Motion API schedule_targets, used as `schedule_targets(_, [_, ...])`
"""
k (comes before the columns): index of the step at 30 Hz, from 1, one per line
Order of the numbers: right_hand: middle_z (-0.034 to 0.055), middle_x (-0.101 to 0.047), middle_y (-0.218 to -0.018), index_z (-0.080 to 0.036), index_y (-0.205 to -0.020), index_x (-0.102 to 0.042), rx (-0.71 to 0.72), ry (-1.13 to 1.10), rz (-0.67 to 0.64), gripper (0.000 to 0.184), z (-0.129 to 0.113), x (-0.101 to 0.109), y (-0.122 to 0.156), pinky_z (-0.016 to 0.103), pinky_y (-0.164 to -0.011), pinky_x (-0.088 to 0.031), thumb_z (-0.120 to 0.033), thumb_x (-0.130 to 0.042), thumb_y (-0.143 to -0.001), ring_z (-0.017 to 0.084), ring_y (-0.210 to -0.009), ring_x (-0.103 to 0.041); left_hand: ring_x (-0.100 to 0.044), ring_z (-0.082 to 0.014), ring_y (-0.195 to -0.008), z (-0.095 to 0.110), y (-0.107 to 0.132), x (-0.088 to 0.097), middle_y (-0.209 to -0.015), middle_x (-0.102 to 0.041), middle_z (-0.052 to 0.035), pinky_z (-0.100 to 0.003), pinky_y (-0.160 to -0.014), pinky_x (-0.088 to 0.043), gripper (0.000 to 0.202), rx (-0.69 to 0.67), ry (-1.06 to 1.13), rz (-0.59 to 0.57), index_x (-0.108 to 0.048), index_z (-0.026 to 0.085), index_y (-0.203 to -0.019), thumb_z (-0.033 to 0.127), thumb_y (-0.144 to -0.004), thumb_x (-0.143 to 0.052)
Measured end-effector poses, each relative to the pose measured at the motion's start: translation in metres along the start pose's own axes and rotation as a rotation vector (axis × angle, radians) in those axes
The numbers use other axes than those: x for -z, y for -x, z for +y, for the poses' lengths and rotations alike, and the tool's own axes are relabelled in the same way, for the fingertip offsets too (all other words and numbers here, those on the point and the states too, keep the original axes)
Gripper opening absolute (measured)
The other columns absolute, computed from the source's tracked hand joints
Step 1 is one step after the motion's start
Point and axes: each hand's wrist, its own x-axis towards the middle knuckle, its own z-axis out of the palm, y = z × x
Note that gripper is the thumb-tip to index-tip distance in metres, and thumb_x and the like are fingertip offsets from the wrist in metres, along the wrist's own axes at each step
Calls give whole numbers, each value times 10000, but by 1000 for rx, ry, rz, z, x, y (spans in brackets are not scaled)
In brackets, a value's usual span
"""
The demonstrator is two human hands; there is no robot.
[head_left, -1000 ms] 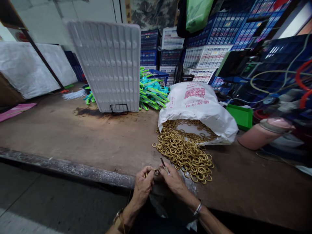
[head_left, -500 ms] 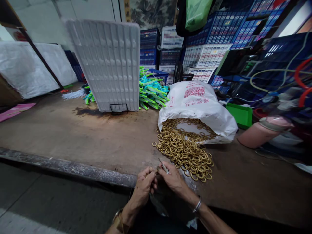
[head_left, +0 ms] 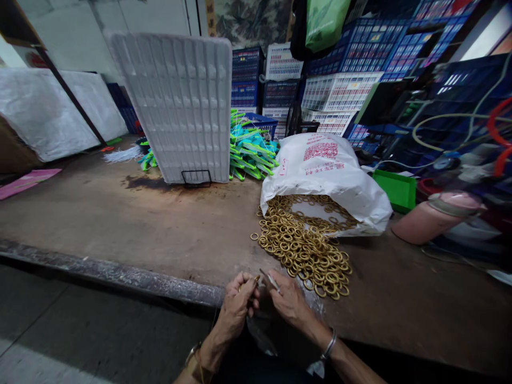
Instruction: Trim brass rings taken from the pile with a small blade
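Note:
My left hand [head_left: 237,301] is pinched shut on a small brass ring at the table's near edge. Touching it, my right hand [head_left: 288,301] is closed around a thin metal tool [head_left: 269,278] whose tip sticks up between the two hands. Just beyond my right hand lies a heap of brass rings [head_left: 306,250], spilling from the mouth of a white sack [head_left: 326,173] with red print that lies on its side. One ring [head_left: 254,236] sits apart at the heap's left.
A white moulded tray [head_left: 178,101] stands upright at the back of the worn brown table [head_left: 140,224]. Green and blue packets [head_left: 250,149] are piled behind it. Blue and white crates [head_left: 340,69] are stacked at the back; a green bin [head_left: 396,189], a pink cylinder [head_left: 432,218] and hoses lie right.
Both hands stay together at the table edge, with small finger movements. The tool's tip has dropped slightly and leans more to the right. The heap and sack are unmoved.

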Motion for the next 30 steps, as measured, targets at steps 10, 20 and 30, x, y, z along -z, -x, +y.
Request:
schedule_targets(10, [1, -578, -653, -181, -831, -506, 144, 220, -67, 283, 5, -7, 6, 204, -532, -275, -66, -376, -606, 114, -575, -483, -424, -46, -412, 3, 1, -2, -544, -474, 54, -145, -362, -282, 322, -38, -96, 25, -429, 175, -671, 475, -698, -543])
schedule_targets(20, [45, -606, -683, -156, -879, -513, 3, 485, -60, 212, 4, -1, -24, 235, -504, -244, -97, -379, -726, 132, -581, -538, -423, -33, -408, 6, 13, 5, -573, -499, 44, -130, -359, -242, 279, 7, 104, -65, -426, 174, -693, 426, -753, -528])
schedule_targets(30, [112, -617, -888, -151, -946, -566, 23, 616, 66, 223, -10, 0, -106, 251, -626, -335, -168, -407, -789, 186, -773, -574, -422, -39, -425, 5, 3, 23, -715, -577, -14, -139, -338, -236, 233, 16, 357, -19, -486, 162, -771, 375, -733, -573])
